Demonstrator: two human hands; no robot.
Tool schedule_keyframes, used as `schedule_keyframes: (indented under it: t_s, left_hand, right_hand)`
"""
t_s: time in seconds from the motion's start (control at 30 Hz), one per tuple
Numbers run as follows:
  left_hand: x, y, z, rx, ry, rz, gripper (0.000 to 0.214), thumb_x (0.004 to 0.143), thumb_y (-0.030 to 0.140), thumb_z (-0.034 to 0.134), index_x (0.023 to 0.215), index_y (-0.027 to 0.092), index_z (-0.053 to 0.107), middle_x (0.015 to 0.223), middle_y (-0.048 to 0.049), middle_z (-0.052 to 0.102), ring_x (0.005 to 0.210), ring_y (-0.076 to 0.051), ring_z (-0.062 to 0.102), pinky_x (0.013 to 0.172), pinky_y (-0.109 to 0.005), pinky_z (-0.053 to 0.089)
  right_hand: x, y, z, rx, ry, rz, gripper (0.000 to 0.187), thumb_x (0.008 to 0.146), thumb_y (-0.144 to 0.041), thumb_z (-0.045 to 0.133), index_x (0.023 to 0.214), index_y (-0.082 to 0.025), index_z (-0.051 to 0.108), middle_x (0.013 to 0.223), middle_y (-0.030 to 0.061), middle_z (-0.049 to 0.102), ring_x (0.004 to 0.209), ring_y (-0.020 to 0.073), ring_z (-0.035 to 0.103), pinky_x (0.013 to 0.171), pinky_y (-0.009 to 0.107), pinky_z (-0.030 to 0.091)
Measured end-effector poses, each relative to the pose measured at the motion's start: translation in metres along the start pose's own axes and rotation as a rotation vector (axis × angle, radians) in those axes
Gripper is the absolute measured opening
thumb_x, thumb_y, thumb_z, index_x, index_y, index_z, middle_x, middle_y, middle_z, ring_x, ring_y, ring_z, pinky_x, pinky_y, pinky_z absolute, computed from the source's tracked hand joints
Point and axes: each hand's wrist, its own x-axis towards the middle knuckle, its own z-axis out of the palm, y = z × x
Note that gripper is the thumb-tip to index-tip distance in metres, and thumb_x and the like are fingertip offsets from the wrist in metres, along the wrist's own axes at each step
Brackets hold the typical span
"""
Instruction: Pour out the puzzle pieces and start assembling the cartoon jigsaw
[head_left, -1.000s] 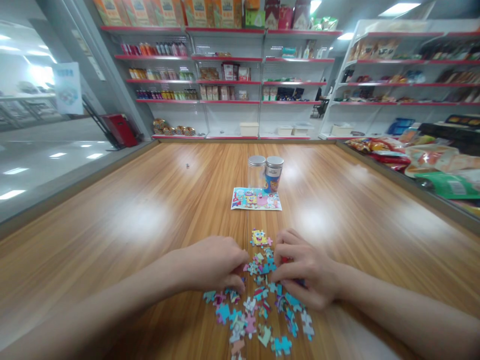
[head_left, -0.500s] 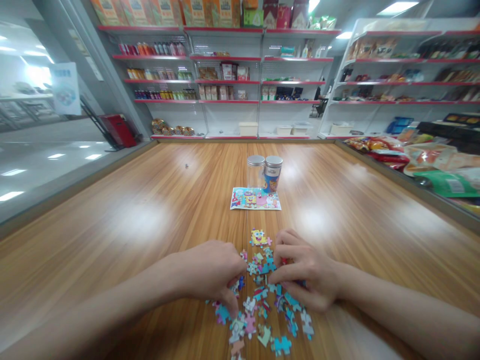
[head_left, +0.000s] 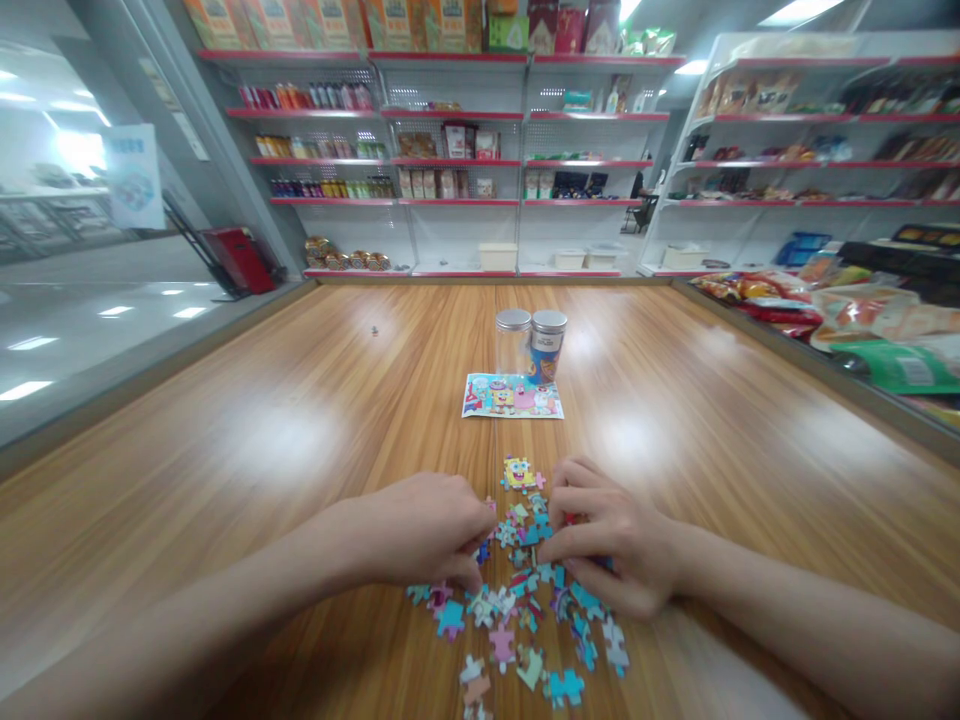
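My left hand [head_left: 431, 530] bends down over the left side of a heap of loose jigsaw puzzle pieces [head_left: 501, 640], thumb and fingers drawn together at a pale puzzle piece [head_left: 482, 607]; its fingertips are partly hidden. Over the right side of the heap rests my right hand [head_left: 611, 540], fingers bent and apart, partly covering blue and red pieces. Beyond the heap lies a small joined section [head_left: 518, 473] showing a yellow cartoon face. A printed picture sheet [head_left: 512, 397] with cartoon figures lies farther back.
Two lidded jars stand behind the sheet: a clear jar [head_left: 513, 343] and a blue labelled jar [head_left: 548, 350]. A tiny object [head_left: 375, 330] lies far left on the wooden table [head_left: 247, 500]. Packaged snacks [head_left: 892, 345] sit past the right edge. Stocked shelves [head_left: 450, 203] stand behind.
My left hand has moved slightly up and its thumb has drawn closer to the fingers. Pale pieces near it shifted away from me. The right hand stays in place.
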Motion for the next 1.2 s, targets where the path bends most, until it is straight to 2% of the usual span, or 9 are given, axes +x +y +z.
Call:
schedule_keyframes:
  t_s: [0.17,0.33,0.5,0.87,1.03,1.2]
  left_hand:
    - [-0.0003,-0.0003,-0.0013,-0.012,-0.01,0.005,0.018,0.077,0.032,0.08,0.079,0.021,0.067,0.069,0.0009,0.066,0.063,-0.017,0.061,0.052,-0.026,0.031]
    - [-0.0017,0.0052,-0.0086,-0.05,-0.061,0.063,0.007,0.081,0.021,0.073,0.086,0.021,0.069,0.076,0.0006,0.07,0.069,-0.017,0.065,0.054,-0.026,0.033]
    - [-0.0034,0.0025,-0.0069,-0.1,-0.052,0.167,0.015,0.082,0.013,0.068,0.093,0.024,0.07,0.081,0.0007,0.073,0.074,-0.017,0.067,0.059,-0.026,0.038]
    - [-0.0034,0.0013,-0.0041,-0.148,-0.054,0.211,0.026,0.081,0.007,0.065,0.096,0.027,0.072,0.084,0.002,0.076,0.079,-0.017,0.07,0.063,-0.026,0.043]
    - [-0.0047,0.0019,-0.0055,-0.117,-0.045,0.219,0.027,0.08,0.006,0.064,0.096,0.027,0.072,0.084,0.0023,0.075,0.076,-0.017,0.069,0.062,-0.026,0.042]
    - [-0.0048,0.0043,-0.006,-0.119,-0.041,0.221,0.022,0.083,0.011,0.063,0.097,0.026,0.072,0.092,0.0009,0.077,0.084,-0.019,0.07,0.066,-0.028,0.044]
  right_hand:
    - [0.0001,-0.0003,-0.0009,-0.004,-0.004,0.003,0.024,0.078,-0.016,0.058,0.099,-0.022,0.069,0.085,0.0042,0.056,0.086,0.0222,0.046,0.083,0.042,0.036]
    - [-0.0004,0.0003,-0.0001,-0.005,-0.003,0.007,0.024,0.078,-0.016,0.059,0.099,-0.022,0.069,0.084,0.0039,0.056,0.086,0.0223,0.046,0.083,0.043,0.036]
    - [-0.0004,0.0002,-0.0003,0.0,0.009,0.012,0.024,0.077,-0.015,0.059,0.098,-0.022,0.069,0.084,0.0043,0.057,0.086,0.0224,0.046,0.083,0.043,0.036]
    - [-0.0011,0.001,0.0003,0.001,0.007,0.01,0.023,0.078,-0.016,0.058,0.097,-0.022,0.068,0.084,0.0044,0.056,0.086,0.0226,0.046,0.082,0.042,0.036]
    - [-0.0004,0.0005,-0.0004,0.013,0.02,0.007,0.023,0.077,-0.014,0.058,0.096,-0.021,0.069,0.083,0.0043,0.057,0.085,0.0222,0.046,0.082,0.042,0.036]
    - [0.0001,0.0004,0.0003,0.023,0.046,0.005,0.024,0.076,-0.013,0.058,0.095,-0.021,0.069,0.083,0.004,0.058,0.084,0.022,0.047,0.081,0.042,0.036]
